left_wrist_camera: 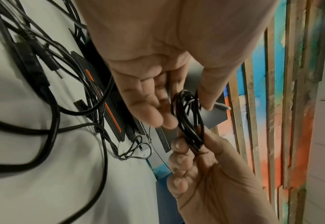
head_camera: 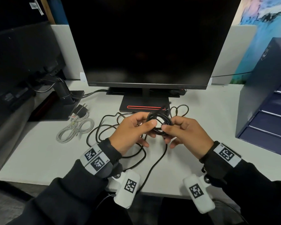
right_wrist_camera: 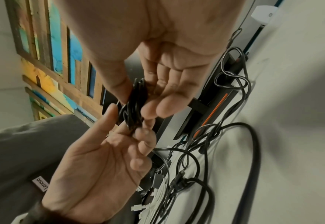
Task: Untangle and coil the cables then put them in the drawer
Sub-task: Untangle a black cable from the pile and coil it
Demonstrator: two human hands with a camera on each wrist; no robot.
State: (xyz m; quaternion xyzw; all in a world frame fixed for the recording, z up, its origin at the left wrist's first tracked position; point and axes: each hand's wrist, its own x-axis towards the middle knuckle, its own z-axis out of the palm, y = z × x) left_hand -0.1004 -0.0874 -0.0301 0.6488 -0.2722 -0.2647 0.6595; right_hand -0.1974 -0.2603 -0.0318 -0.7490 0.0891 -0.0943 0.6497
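Observation:
A small coil of thin black cable (head_camera: 159,122) is held above the desk in front of the monitor stand. My left hand (head_camera: 150,127) pinches its left side between thumb and fingers, and my right hand (head_camera: 166,132) pinches its lower right side. The left wrist view shows the coil (left_wrist_camera: 190,116) between my left thumb and fingers, with the right hand (left_wrist_camera: 194,145) gripping it from below. In the right wrist view the coil (right_wrist_camera: 135,109) sits between both hands. A loose tail (head_camera: 152,166) hangs from the coil to the desk's front edge. More black cables (head_camera: 104,127) lie tangled on the desk.
A coiled white cable (head_camera: 75,129) with a black plug adapter (head_camera: 81,109) lies at the left. The dark blue drawer unit (head_camera: 266,103) stands at the right, its drawers closed. A monitor (head_camera: 146,46) on its stand (head_camera: 144,103) fills the back; a second monitor (head_camera: 23,62) stands left.

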